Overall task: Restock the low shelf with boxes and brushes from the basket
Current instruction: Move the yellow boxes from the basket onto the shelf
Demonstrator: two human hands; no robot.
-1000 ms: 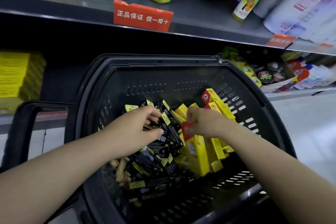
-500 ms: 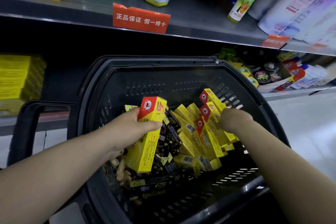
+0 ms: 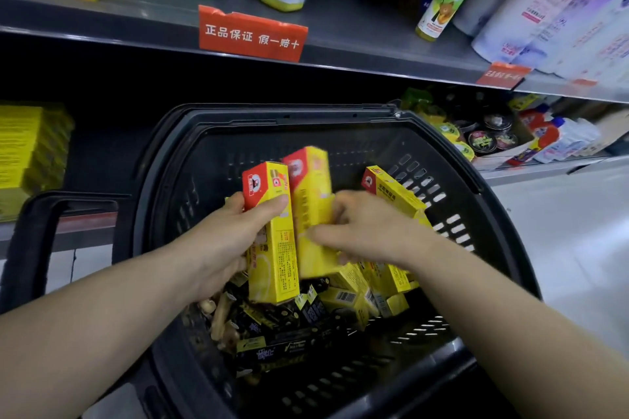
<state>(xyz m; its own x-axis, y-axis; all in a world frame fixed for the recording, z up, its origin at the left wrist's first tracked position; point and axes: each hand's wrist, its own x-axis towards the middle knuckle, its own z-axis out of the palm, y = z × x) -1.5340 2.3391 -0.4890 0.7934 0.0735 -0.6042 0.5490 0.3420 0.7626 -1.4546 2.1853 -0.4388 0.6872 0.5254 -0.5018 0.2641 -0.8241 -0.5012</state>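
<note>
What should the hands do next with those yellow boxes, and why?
Probably bring the right hand and its blurred box against the left box in the left hand, so one grip carries both. Both stand upright side by side above the basket; more yellow boxes wait below.

Basket: black slotted plastic shopping basket [image 3: 442, 160], black all over, rows of short slots patterning its walls.
Front box: tall yellow cardboard box [image 3: 275, 248], red top with a white emblem, fine print down its yellow side.
Second box: blurred yellow cardboard box [image 3: 311, 211], red top corner.
Loose boxes: yellow cardboard boxes in the basket [image 3: 391, 279], one with a black-and-white barcode.
Dark packs: flat black packs [image 3: 282, 350], yellow bands, pale lettering.
Sign: red card sign [image 3: 252, 32], white characters.
Shelf: grey metal shelf board [image 3: 357, 27].
</note>
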